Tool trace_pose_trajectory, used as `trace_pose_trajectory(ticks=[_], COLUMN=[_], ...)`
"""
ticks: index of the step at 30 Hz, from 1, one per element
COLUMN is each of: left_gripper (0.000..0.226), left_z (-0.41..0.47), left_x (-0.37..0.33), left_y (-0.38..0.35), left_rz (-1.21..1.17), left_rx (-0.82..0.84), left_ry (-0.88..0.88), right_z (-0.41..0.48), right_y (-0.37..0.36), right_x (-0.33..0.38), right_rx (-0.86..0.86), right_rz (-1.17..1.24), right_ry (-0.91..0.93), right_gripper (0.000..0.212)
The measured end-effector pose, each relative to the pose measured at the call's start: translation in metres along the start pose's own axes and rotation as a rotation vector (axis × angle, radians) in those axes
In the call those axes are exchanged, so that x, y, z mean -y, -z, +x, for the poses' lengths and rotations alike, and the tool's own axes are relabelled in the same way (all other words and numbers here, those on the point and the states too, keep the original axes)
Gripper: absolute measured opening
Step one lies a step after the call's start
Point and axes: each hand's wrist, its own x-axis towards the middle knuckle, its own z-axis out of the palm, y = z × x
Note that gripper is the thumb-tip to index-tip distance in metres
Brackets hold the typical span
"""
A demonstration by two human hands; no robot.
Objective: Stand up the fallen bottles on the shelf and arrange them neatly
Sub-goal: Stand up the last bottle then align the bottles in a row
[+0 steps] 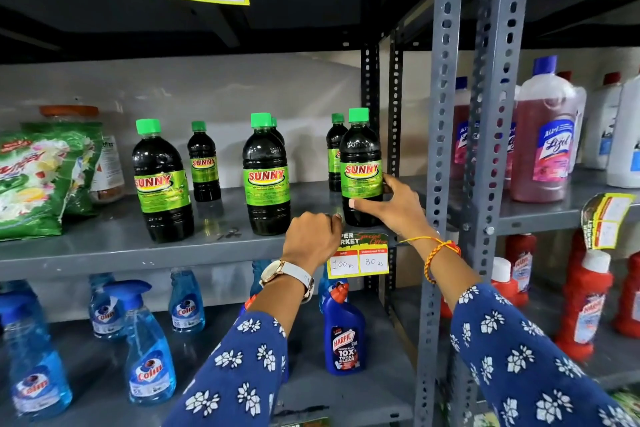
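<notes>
Several dark Sunny bottles with green caps stand upright on the grey middle shelf (104, 250). A large one (161, 180) is at front left, a small one (203, 163) stands behind it, and another large one (266, 177) is in the middle with a bottle partly hidden behind it. At the right end my right hand (394, 204) grips the lower body of a large upright bottle (361, 163); a small bottle (335, 152) stands behind that one. My left hand (311, 239) rests at the shelf's front edge with fingers curled, holding nothing.
Green detergent bags (38, 177) and a jar sit at the shelf's left end. Blue Colin spray bottles (149, 350) and a Harpic bottle (344, 333) stand on the shelf below. Perforated grey uprights (440, 149) border the right side; Lizol bottles (547, 135) stand on the neighbouring rack.
</notes>
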Motion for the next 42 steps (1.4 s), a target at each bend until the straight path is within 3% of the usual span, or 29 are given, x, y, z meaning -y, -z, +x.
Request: trace_pose_trajectory(ticks=[4,7,9,11,13,15,16,18,20,23,28,32,42], left_gripper=[0.047,0.034,0.034,0.034,0.033,0.042,0.054,0.083,0.102,0.097,0.084,0.084,0.081], left_z=[0.0,-0.009,-0.024,-0.037,-0.046,-0.05,-0.051,-0.056,-0.061,-0.064,-0.058,-0.059,-0.065], left_x=[0.001,0.013,0.032,0.061,0.101,0.139,0.155,0.182,0.2,0.21,0.219,0.222,0.218], left_y=[0.003,0.02,0.043,0.067,0.085,0.103,0.107,0.107,0.099,0.085,0.079,0.073,0.074], left_rz=[-0.046,-0.374,-0.448,-0.375,-0.294,-0.265,-0.286,-0.353,-0.399,-0.228,-0.003,-0.018,-0.007], left_rx=[0.06,0.078,-0.115,-0.473,-0.813,-0.935,-0.885,-0.634,-0.388,-0.183,-0.123,-0.181,-0.246], left_ry=[0.015,-0.074,-0.17,-0.187,-0.066,0.172,0.315,0.543,0.616,0.636,0.608,0.577,0.558], right_z=[0.002,-0.005,-0.02,-0.034,-0.039,-0.034,-0.028,-0.016,-0.006,0.005,0.016,0.014,0.008], right_y=[0.001,0.0,-0.006,-0.017,-0.036,-0.063,-0.077,-0.105,-0.124,-0.139,-0.144,-0.144,-0.142], right_x=[-0.003,-0.002,0.009,0.031,0.058,0.08,0.086,0.087,0.076,0.058,0.046,0.044,0.048], right_rx=[0.017,-0.046,-0.192,-0.309,-0.3,-0.188,-0.129,-0.037,0.019,0.12,0.173,0.157,0.159], right_rz=[-0.006,0.01,0.009,0.073,0.134,0.198,0.214,0.197,0.163,0.074,-0.142,-0.173,-0.199], right_ry=[-0.015,0.034,0.166,0.342,0.461,0.412,0.339,0.164,0.067,-0.026,-0.03,-0.011,0.012], right_gripper=[0.067,0.081,0.094,0.09,0.082,0.086,0.094,0.11,0.115,0.101,0.091,0.076,0.077])
